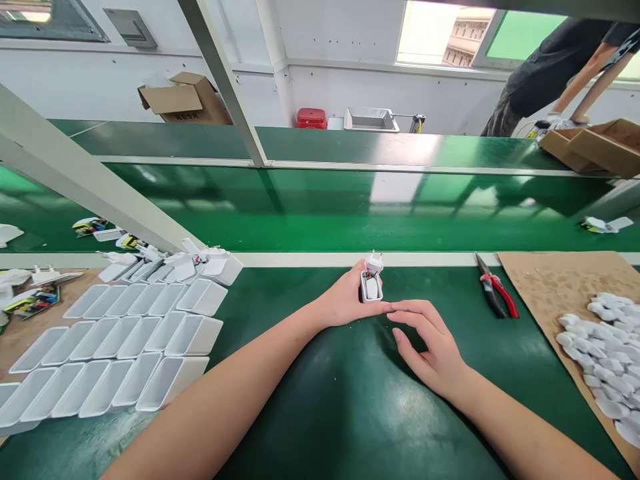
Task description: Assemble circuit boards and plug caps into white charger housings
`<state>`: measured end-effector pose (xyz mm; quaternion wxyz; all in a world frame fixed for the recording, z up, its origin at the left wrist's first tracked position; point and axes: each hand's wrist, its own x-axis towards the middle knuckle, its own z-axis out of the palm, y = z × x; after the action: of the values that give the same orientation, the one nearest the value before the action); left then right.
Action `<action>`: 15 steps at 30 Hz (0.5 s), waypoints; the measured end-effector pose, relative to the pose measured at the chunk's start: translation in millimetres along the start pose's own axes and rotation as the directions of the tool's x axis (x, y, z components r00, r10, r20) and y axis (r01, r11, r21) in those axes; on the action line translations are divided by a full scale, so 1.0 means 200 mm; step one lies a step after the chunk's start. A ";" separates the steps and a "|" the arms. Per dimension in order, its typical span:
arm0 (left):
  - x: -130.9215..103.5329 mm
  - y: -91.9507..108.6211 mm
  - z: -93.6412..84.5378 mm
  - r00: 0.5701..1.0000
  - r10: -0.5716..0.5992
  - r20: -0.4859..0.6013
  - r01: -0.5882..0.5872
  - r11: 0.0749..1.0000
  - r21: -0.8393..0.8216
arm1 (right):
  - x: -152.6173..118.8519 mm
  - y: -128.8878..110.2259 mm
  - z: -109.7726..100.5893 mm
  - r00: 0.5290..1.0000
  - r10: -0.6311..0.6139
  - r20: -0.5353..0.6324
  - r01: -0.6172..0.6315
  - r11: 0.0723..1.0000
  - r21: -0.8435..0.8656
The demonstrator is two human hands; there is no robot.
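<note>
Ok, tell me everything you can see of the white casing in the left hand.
The white casing is a small, box-like shell with rounded corners, plastic by its look. Its open side faces the camera, showing a rounded white piece inside. At its far end is a white two-pronged plug part; small coloured bits near it are too tiny to identify. The left hand grips it; whether it touches the green bench is hidden.

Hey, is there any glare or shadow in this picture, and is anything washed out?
Head view: the window is partly washed out to white; head view: the shiny green strip behind the table carries bright reflections; head view: a hazy glare patch lies on the table below the right hand, with a dark shadow beside its fingers.
</note>
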<state>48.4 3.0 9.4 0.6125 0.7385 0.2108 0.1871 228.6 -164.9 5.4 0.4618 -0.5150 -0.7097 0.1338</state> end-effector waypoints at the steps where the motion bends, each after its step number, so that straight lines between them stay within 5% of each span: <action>1: 0.00 0.00 0.00 1.000 0.007 -0.006 -0.007 1.000 -0.005 | 0.00 0.00 0.00 1.000 0.000 0.002 0.000 1.000 0.000; 10: 0.01 0.00 0.00 0.993 0.055 -0.102 -0.050 0.998 0.047 | 0.03 0.08 -0.01 0.982 0.177 -0.070 -0.177 0.984 0.010; 15: 0.00 0.00 0.01 0.994 0.078 -0.075 -0.075 0.996 0.047 | 0.03 0.07 0.02 0.985 0.141 -0.095 -0.140 0.990 0.016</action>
<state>48.4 1.8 8.7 0.5798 0.7518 0.2096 0.2340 233.5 -152.2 -2.7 0.4873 -0.5674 -0.6479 0.1443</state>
